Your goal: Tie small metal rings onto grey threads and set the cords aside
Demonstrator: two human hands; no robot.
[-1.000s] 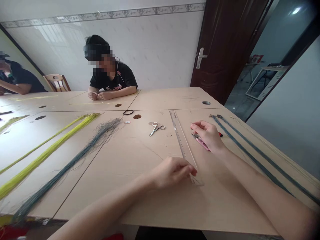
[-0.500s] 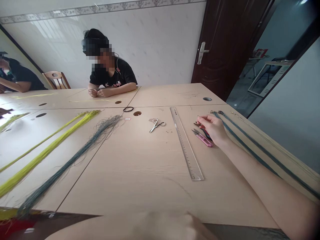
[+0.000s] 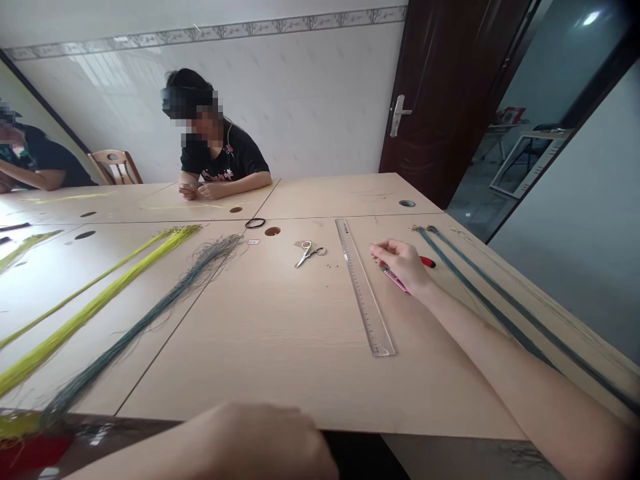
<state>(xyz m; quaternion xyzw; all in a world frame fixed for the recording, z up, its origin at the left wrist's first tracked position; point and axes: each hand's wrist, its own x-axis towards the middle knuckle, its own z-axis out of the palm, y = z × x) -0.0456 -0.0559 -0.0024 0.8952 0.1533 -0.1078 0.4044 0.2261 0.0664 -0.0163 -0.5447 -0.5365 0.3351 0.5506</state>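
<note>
My right hand (image 3: pixel 401 263) hovers above the table just right of the clear ruler (image 3: pixel 367 303), thumb and fingers pinched together. Whatever the fingertips hold is too small to make out. Below it lie pink thread snips (image 3: pixel 397 281), partly covered, and a tool with a red handle end (image 3: pixel 427 262). My left hand (image 3: pixel 270 437) is low at the table's near edge, knuckles up, its fingers hidden. Small scissors (image 3: pixel 309 254) lie partly spread left of the ruler.
Yellow cord (image 3: pixel 107 303) and grey-green cord (image 3: pixel 145 320) bundles stretch across the left. Teal cords (image 3: pixel 470 300) run along the right edge. A black ring (image 3: pixel 255 223), table hole (image 3: pixel 273 231) and tape roll (image 3: pixel 407 203) are farther back. A person (image 3: pixel 220 153) sits opposite.
My right hand has moved left, toward the ruler, and now covers part of the pink snips. My left hand has risen further into view at the bottom.
</note>
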